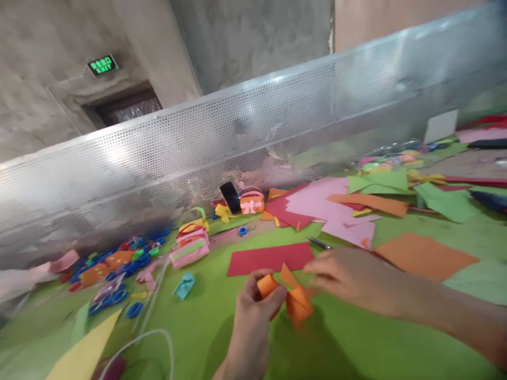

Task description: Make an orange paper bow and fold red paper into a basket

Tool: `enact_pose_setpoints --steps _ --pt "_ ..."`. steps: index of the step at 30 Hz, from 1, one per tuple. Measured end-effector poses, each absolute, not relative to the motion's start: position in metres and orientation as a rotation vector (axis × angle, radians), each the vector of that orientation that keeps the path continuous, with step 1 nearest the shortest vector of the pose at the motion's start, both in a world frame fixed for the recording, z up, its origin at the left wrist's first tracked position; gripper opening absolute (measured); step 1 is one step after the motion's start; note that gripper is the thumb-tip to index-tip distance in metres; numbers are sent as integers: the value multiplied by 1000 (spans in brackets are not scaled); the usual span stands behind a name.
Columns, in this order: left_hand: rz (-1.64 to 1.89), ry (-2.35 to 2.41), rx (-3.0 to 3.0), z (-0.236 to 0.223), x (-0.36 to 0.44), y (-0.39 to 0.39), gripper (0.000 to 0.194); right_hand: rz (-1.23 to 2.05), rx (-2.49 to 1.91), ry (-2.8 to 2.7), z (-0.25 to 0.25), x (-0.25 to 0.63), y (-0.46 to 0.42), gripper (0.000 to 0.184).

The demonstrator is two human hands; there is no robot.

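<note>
The left hand [256,307] is pinching the orange paper [298,306] at its looped end above the bench [348,343]. The right hand [344,273] is hovering beside it; blur is hiding any grip. Probably light and creasable, the paper is needing gentle pinching at folds.

Folded orange paper [298,306] | loop, pointed flaps | in left hand [257,306] | blurred, perhaps bow-shaped
</note>
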State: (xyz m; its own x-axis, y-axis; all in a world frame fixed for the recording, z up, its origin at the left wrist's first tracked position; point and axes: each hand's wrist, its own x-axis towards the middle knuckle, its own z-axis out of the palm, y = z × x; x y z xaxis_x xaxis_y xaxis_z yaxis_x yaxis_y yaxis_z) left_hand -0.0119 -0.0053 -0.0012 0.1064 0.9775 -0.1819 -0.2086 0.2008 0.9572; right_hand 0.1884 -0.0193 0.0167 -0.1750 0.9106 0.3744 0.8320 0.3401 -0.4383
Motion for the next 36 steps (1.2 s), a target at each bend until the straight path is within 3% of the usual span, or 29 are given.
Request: enact_pose_setpoints --steps 2,5,9,20,23,26,31,36 --pt "1128 1099 1026 -4 -13 -3 47 471 -1485 -2217 29 172 -25 16" --pt "1192 1096 1103 -11 -16 4 50 606 -1422 -2089 31 154 -23 30" --pt "1198 1098 1154 -19 -17 7 50 725 -1329 -1935 16 148 -19 15" --pt "867 992 1081 -4 -11 -3 43 1138 -1284 -1651 -10 174 -1 9" --pt "784 971 1094 -1 -10 -5 35 1118 -1277 -1556 -13 172 0 20" --pt "778 896 1096 1 -10 -7 40 1109 -1279 -1494 -12 173 1 29" --pt "833 1032 1057 3 -11 -7 38 1144 -1250 -1501 -11 175 0 32" --pt "978 1184 1010 2 -12 -3 33 1167 -1206 -1433 -23 171 -5 55"
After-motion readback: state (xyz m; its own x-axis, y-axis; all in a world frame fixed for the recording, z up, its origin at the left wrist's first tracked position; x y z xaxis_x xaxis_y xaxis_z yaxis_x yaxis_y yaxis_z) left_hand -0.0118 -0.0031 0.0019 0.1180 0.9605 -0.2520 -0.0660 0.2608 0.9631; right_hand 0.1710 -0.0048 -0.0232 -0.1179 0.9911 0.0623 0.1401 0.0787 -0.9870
